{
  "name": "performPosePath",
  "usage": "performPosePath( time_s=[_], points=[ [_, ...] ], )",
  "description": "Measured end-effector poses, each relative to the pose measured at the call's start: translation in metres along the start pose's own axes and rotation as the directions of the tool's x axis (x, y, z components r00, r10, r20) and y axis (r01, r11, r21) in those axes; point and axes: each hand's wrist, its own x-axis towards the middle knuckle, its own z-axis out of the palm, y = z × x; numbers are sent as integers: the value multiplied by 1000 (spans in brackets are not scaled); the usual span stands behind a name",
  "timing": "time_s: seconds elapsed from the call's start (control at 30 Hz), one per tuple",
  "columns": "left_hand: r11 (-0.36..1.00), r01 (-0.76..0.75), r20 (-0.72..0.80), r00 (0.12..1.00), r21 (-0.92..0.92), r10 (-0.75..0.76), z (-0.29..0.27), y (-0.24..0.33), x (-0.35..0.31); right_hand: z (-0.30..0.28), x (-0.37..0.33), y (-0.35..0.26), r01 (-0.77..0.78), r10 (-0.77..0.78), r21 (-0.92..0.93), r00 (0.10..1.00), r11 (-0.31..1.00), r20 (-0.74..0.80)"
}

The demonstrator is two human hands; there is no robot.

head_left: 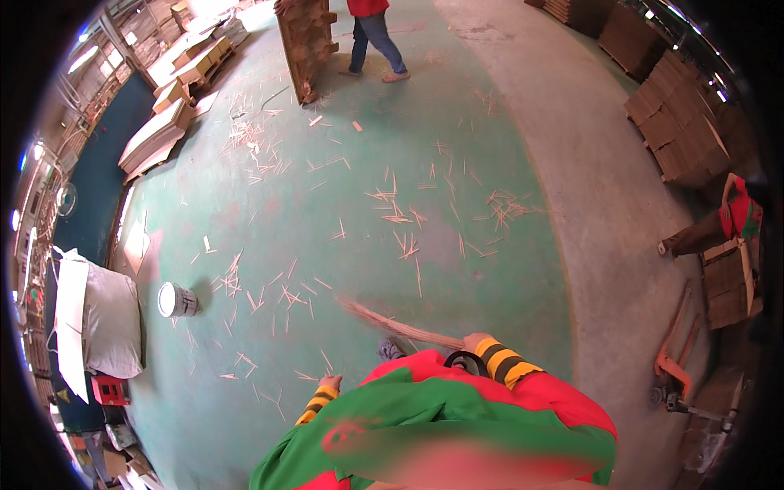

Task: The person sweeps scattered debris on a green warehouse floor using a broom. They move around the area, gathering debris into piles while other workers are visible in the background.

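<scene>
My right hand [474, 341] is closed round one end of a long bundle of thin brown sticks [392, 318], which reaches out to the left, low over the green floor. Its far end fans out slightly. My left hand [330, 382] is lowered near the floor with its fingers curled. Pale thin sticks [306, 376] show right beside those fingers; whether they are gripped or lie behind the hand is too small to make out. Many similar loose sticks [398, 200] lie scattered in small heaps across the floor ahead.
A white bucket [177, 300] stands left, beside a large white sack [113, 318]. Ahead, a person [376, 37] holds a big brown panel [306, 45] upright. Stacked cardboard [674, 118], another person [727, 216] and an orange pallet jack [674, 367] are on the right.
</scene>
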Motion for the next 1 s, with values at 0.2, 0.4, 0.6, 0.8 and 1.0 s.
performPosePath(
  time_s=[0.2,0.4,0.6,0.8,1.0],
  points=[
    [884,193,-224,924,-425,-309,-34,4,-35,-31,17,31,-271,269,-58,963,961,-32],
    [869,-320,-378,910,-377,171,-55,145,-22,-46,-2,46,-421,451,185,876,888,-172],
    [258,-965,-539,238,-40,808,-123,399,-120,20,-51,14,-377,680,735,716,564,-155],
    [-872,-470,-769,-605,137,206,-174,505,-289,120,-96,-4,-540,749,828,609,149,262],
    [-946,-312,-860,-457,-83,226,-156,546,-318,215,-174,-45,-619,666,764,495,-180,558]
  ],
)
